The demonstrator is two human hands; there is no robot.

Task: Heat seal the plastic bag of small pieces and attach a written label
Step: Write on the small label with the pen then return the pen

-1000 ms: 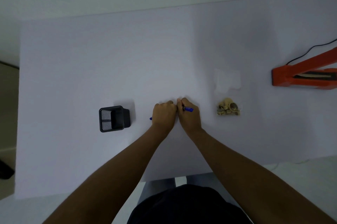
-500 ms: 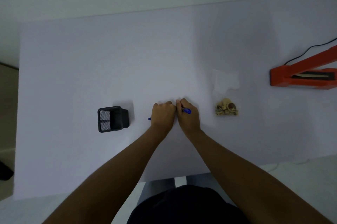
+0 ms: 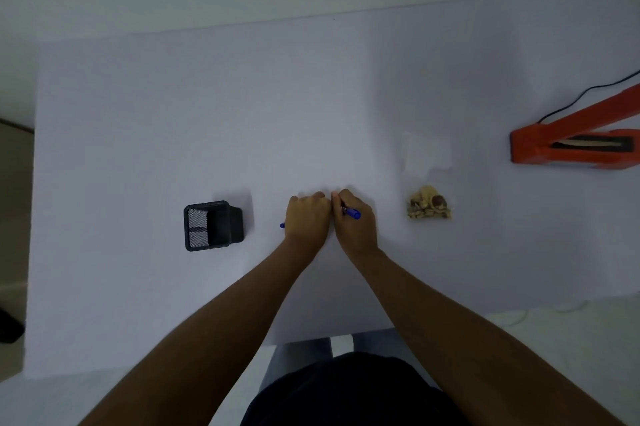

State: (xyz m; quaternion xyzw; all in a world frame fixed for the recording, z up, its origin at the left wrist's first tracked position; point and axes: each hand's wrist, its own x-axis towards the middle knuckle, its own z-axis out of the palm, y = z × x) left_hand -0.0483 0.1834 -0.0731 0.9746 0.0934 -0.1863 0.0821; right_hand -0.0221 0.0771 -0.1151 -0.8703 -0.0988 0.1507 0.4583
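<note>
The plastic bag (image 3: 428,183) of small pieces lies on the white table (image 3: 207,114), off to the right of our hands and apart from them; the pieces (image 3: 428,206) are bunched at its near end and the clear, empty part stretches away from us. No finger touches it. Our right hand (image 3: 355,224) is curled shut around a blue pen (image 3: 352,213), whose end sticks out above the knuckles. Our left hand (image 3: 306,219) is closed into a loose fist pressed right against the right one; a small blue bit (image 3: 282,225) shows at its left edge, though we cannot tell what it is. A black mesh pen holder (image 3: 212,225) stands to the left, and the orange sealer (image 3: 575,141) sits at the far right with its arm raised. Compared with half a second ago, we see hardly any change: both hands stay together in the same spot, and the bag has not moved.
</note>
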